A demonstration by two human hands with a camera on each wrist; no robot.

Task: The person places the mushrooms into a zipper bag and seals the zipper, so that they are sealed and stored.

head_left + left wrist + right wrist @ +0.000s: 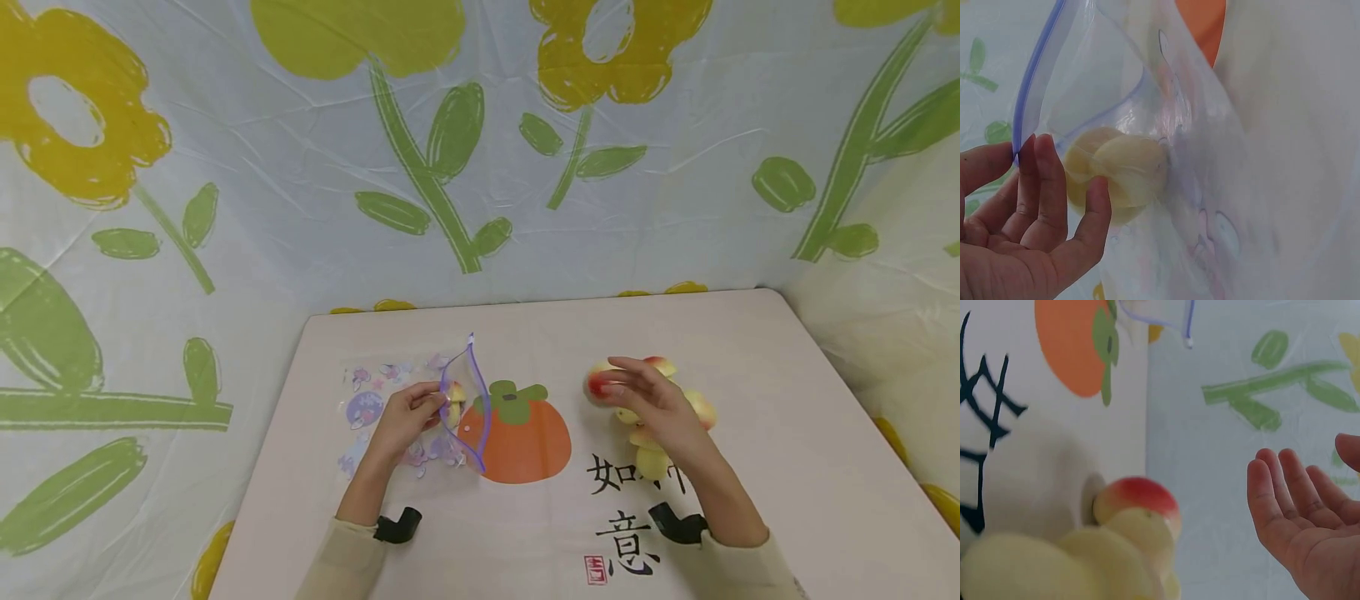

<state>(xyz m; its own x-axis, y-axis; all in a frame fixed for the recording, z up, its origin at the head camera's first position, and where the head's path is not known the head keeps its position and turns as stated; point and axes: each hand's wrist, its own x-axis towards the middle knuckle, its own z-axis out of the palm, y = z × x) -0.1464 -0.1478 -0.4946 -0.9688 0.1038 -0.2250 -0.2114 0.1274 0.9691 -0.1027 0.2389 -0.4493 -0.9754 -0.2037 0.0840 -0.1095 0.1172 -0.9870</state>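
A clear zip bag (366, 442) with purple edging and a flower print stands with its mouth spread, on the left of the table. My left hand (405, 417) pinches the purple rim between thumb and fingertip. A pale yellow mushroom-shaped piece (1132, 162) shows through the plastic inside the bag. To the right, my right hand (663, 408) hovers over several yellow mushroom-shaped pieces (654, 462) with reddish caps. Its fingers are extended and its palm holds nothing in the right wrist view. One red-capped piece (1141, 497) lies apart from that hand there.
The pale table mat (525, 533) bears a printed orange persimmon (525, 442) and black characters (630, 542). Black wrist mounts (399, 526) sit at both cuffs. A flower-patterned cloth (300, 208) hangs behind and beside the table.
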